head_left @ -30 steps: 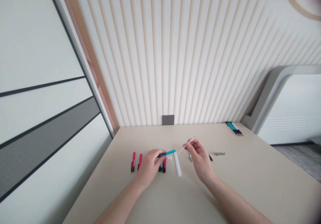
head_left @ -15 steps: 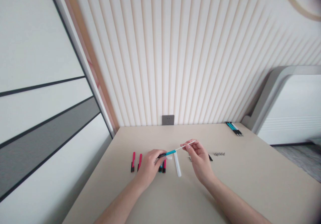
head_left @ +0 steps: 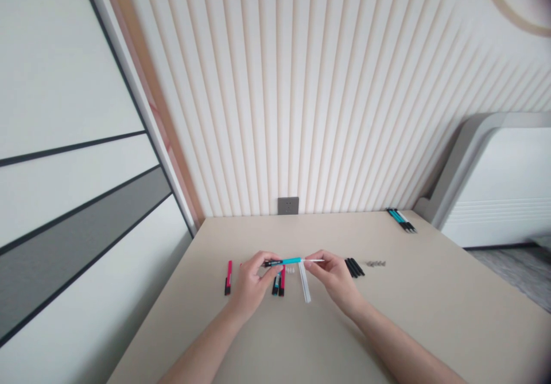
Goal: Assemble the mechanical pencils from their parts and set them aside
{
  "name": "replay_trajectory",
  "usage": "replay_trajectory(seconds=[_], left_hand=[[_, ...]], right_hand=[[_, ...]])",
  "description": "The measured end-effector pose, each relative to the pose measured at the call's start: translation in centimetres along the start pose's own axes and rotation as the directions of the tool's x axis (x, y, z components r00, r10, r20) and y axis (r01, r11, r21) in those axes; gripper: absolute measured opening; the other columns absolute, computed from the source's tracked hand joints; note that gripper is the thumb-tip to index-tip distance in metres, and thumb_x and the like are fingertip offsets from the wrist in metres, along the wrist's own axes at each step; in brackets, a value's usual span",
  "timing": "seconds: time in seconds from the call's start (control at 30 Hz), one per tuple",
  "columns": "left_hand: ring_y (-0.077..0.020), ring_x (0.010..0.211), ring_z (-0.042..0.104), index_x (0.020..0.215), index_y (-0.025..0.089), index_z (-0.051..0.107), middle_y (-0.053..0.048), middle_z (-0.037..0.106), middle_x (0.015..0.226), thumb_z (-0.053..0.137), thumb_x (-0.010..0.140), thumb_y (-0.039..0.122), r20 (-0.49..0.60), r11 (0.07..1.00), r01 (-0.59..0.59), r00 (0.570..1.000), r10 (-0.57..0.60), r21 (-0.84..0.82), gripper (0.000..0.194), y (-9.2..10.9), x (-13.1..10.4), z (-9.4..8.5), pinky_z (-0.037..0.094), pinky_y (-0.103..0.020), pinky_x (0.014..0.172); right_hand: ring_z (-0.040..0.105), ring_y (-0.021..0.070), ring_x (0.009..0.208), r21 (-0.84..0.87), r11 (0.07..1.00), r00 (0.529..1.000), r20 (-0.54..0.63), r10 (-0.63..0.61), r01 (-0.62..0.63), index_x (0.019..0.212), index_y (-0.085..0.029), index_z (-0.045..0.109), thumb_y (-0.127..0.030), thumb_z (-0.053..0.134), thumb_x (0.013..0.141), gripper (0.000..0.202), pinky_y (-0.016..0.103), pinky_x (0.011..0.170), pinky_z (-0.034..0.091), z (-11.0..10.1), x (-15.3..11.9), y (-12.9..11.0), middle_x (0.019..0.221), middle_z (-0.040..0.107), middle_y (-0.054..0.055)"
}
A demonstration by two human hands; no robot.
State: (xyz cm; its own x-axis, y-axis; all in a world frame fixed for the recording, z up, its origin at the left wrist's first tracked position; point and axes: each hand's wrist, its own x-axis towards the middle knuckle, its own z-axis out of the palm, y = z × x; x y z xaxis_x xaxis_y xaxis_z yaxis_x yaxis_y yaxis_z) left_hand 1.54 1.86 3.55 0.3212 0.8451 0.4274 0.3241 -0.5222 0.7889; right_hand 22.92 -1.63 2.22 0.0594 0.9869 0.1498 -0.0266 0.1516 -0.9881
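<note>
Clamping blue pen tube [head_left: 291,261] in left hand [head_left: 253,280] and pinching thin white refill [head_left: 317,260] in right hand [head_left: 338,278] at tube's right end, above table [head_left: 275,344] (cannot tell how deep). Keep both in line, grip close to tube's end, feed gently without bending.

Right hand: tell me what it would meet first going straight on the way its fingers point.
Probably the teal-and-black pen barrel, held in the left hand; exact depth is hard to judge.
</note>
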Motion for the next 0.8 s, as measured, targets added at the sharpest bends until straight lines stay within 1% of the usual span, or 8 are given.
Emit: replay_trajectory(seconds=[0.1,0.2,0.33,0.4,0.5,0.67,0.8], left_hand=[[-0.0177,0.081,0.064,0.089,0.017,0.066,-0.004,0.069,0.084,0.064,0.084,0.035,0.000,0.994,0.038,0.999,-0.039,-0.101,0.019,-0.32,0.07,-0.17,0.051,-0.028,0.075],[-0.0181,0.080,0.063,0.087,0.015,0.066,-0.005,0.068,0.083,0.067,0.081,0.038,0.026,0.977,0.090,0.996,-0.087,-0.193,0.023,-0.42,0.08,-0.23,0.051,-0.028,0.075],[-0.0180,0.080,0.062,0.087,0.015,0.068,-0.005,0.068,0.083,0.069,0.080,0.038,0.123,0.946,0.141,0.986,-0.109,-0.292,0.024,-0.24,-0.09,-0.14,0.050,-0.028,0.074],[-0.0171,0.079,0.061,0.087,0.016,0.068,-0.004,0.068,0.083,0.069,0.081,0.038,0.165,0.939,0.150,0.981,-0.102,-0.310,0.023,-0.17,-0.16,-0.08,0.050,-0.027,0.073],[-0.0165,0.077,0.061,0.087,0.016,0.068,-0.004,0.066,0.082,0.066,0.083,0.038,0.166,0.945,0.132,0.982,-0.085,-0.298,0.023,-0.07,-0.06,-0.15,0.049,-0.026,0.072],[-0.0171,0.081,0.060,0.087,0.017,0.069,-0.005,0.065,0.084,0.066,0.083,0.034,0.137,0.976,0.043,0.990,-0.014,-0.215,0.018,0.21,0.32,-0.56,0.049,-0.027,0.075],[-0.0171,0.081,0.061,0.087,0.017,0.069,-0.004,0.066,0.084,0.067,0.082,0.032,0.151,0.977,0.068,0.988,-0.038,-0.203,0.016,0.17,0.30,-0.54,0.049,-0.028,0.076]], right_hand=[[0.063,0.0178,0.073,-0.032,0.999,0.999,0.054,-0.007,0.009,0.078,-0.016,0.069,-0.048,0.072,0.075,0.032,0.030,0.071,0.048,-0.08,-0.04,-0.04,0.079,0.072,0.005],[0.062,0.0176,0.072,-0.162,0.985,0.996,0.074,-0.051,0.062,0.076,-0.016,0.070,-0.048,0.069,0.077,0.032,0.029,0.069,0.047,-0.20,-0.14,0.01,0.075,0.071,0.004],[0.062,0.0180,0.072,-0.415,0.901,0.990,0.103,-0.096,0.130,0.071,-0.019,0.071,-0.042,0.068,0.079,0.025,0.029,0.071,0.046,-0.24,-0.43,0.37,0.072,0.070,0.002],[0.063,0.0177,0.072,-0.475,0.864,0.984,0.131,-0.120,0.169,0.071,-0.020,0.071,-0.038,0.067,0.080,0.021,0.028,0.072,0.046,-0.18,-0.56,0.59,0.074,0.070,0.002],[0.063,0.0171,0.072,-0.491,0.841,0.973,0.150,-0.175,0.227,0.072,-0.020,0.071,-0.037,0.064,0.083,0.021,0.027,0.070,0.046,-0.19,-0.57,0.70,0.075,0.070,0.003],[0.062,0.0175,0.072,-0.488,0.827,0.960,0.148,-0.238,0.280,0.080,-0.020,0.072,-0.041,0.058,0.088,0.027,0.027,0.068,0.045,-0.62,-0.28,0.45,0.076,0.070,0.004],[0.062,0.0180,0.074,-0.506,0.797,0.944,0.169,-0.284,0.330,0.082,-0.021,0.072,-0.042,0.055,0.091,0.028,0.029,0.070,0.046,-0.86,-0.21,0.25,0.078,0.070,0.005]])
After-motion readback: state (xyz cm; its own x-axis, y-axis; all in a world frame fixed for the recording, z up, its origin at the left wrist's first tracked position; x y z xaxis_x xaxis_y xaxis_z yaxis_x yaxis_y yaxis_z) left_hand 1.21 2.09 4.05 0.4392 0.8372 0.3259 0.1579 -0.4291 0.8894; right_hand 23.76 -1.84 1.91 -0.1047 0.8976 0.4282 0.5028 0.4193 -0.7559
